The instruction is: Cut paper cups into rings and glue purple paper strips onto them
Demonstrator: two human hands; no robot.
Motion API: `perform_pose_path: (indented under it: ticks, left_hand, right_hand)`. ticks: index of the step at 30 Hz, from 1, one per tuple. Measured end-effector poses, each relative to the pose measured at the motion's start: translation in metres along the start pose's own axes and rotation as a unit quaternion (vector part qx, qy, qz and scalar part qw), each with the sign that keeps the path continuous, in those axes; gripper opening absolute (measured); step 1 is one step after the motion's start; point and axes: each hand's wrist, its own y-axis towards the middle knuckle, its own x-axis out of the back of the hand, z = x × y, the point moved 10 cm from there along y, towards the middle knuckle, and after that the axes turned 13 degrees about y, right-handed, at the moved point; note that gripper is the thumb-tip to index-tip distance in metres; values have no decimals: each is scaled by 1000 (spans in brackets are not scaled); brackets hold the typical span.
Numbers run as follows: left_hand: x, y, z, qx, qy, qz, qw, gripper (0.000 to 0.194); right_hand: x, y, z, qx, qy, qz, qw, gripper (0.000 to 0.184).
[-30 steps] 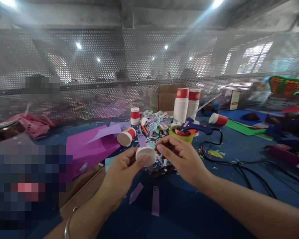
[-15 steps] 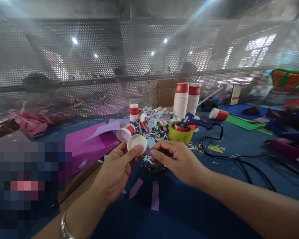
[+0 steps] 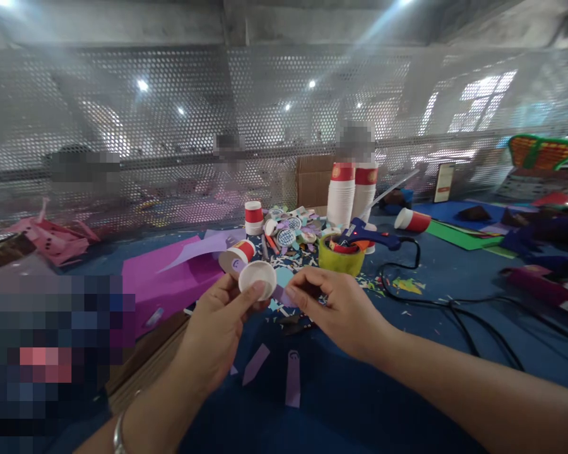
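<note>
My left hand (image 3: 215,328) is closed around a shallow white paper cup base (image 3: 252,273), thumb pressed on its inside. At the base's right side a purple paper strip (image 3: 280,295) sticks out. The fingertips of my right hand (image 3: 345,312) are pinched on the strip's free end. Just behind my hands lies a light-blue paper disc (image 3: 284,276). On the table below are two purple paper strips, one pointed (image 3: 255,364) and one with a drawn face (image 3: 293,381). A red-and-white paper cup (image 3: 239,253) lies tipped over behind my left hand.
A yellow-green bowl (image 3: 341,263) holds tools, with a blue glue gun (image 3: 372,234) across it and its black cord (image 3: 414,302) trailing right. Tall stacks of paper cups (image 3: 339,202) stand behind. Paper scraps are heaped mid-table; magenta paper (image 3: 163,277) lies left.
My right hand's fingertips are slightly farther from the cup base, and more of the purple strip shows between the hands. The view has shifted slightly.
</note>
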Motion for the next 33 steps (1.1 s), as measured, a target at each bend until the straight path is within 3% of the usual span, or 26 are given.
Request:
perform_pose_path:
  ticks: [4, 8, 16, 24, 33]
  left_hand:
    - [6, -4, -5, -51, 141, -18, 989, 29]
    - [8, -9, -15, -97, 255, -31, 961, 24]
    - [-30, -21, -13, -83, 155, 148, 973, 18]
    - [-39, -24, -24, -139, 160, 212, 954, 20]
    - [-46, -25, -20, -120, 125, 251, 952, 20]
  right_hand:
    - [6, -2, 14, 65, -58, -35, 996, 5]
    - [-5, -7, 27, 126, -91, -5, 988, 24]
    - [-3, -5, 24, 115, -17, -9, 993, 19]
    - [4, -2, 13, 73, 34, -20, 997, 6]
    - [5, 0, 14, 62, 39, -10, 997, 8]
